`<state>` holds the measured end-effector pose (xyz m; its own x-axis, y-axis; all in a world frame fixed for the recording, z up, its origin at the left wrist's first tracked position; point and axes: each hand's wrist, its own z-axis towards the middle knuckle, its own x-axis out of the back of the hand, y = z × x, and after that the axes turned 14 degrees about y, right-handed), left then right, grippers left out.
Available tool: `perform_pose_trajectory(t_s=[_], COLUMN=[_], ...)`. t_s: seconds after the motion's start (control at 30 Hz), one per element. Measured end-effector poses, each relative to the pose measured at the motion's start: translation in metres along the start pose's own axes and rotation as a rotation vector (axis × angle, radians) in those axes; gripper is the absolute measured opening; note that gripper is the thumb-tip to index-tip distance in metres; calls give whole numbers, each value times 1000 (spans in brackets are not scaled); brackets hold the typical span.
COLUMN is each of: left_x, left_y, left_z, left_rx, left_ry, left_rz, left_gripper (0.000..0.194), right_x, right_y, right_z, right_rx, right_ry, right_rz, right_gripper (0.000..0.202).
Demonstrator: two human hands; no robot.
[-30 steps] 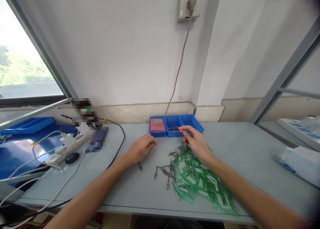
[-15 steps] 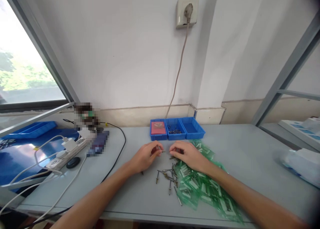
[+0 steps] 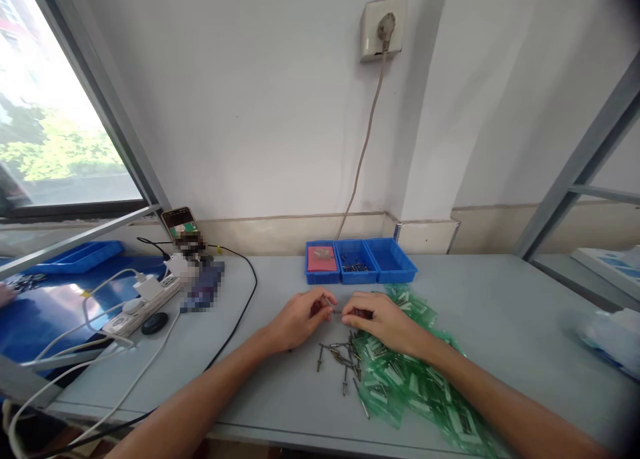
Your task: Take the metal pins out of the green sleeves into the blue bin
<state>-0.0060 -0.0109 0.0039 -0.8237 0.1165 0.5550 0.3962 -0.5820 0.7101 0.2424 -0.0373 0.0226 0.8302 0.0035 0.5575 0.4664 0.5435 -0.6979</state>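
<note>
My left hand (image 3: 305, 317) is closed in a pinch above the grey table, and a thin metal bolt (image 3: 337, 311) sticks out from its fingertips. The bolt's other end meets the pinched fingertips of my right hand (image 3: 375, 319); most of the piece is too small or hidden to make out. Below the hands lie several loose metal bolts (image 3: 345, 357), some with brass-coloured sleeves. Beneath and beside my right wrist spreads a pile of green plastic bags (image 3: 415, 385) with metal pieces and white labels inside.
Three joined blue bins (image 3: 393, 259) stand by the wall; one holds a red packet (image 3: 321, 259), the middle one small dark metal parts (image 3: 356, 267). A power strip (image 3: 145, 305) with white cables, a black round object (image 3: 155, 323) and a phone (image 3: 179, 220) are at left.
My right fingertips have come up to the bolt's end, which earlier stuck out free from my left fingers. The whole view has shifted slightly.
</note>
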Motion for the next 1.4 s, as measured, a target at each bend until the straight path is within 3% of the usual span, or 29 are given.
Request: perform_pose_trajectory(t_s=[0.47, 0.67, 0.93, 1.27, 1.4], left_x=[0, -1, 0, 0, 1], left_y=[1, 0, 6, -8, -8], left_z=[-1, 0, -1, 1, 2], left_rx=[-83, -104, -99, -128, -195], left_ry=[32, 48, 24, 26, 24], left_rz=[53, 31, 25, 54, 152], left_gripper=[20, 20, 18, 23, 16], right_x=[-2, -4, -3, -3, -2], right_y=[7, 10, 8, 5, 3], right_z=[0, -2, -1, -1, 0], right_rx=[-54, -47, 16, 15, 0], right_ry=[-15, 44, -41, -25, -5], right_rz=[-17, -37, -97, -126, -117], right_gripper=[15, 15, 23, 20, 20])
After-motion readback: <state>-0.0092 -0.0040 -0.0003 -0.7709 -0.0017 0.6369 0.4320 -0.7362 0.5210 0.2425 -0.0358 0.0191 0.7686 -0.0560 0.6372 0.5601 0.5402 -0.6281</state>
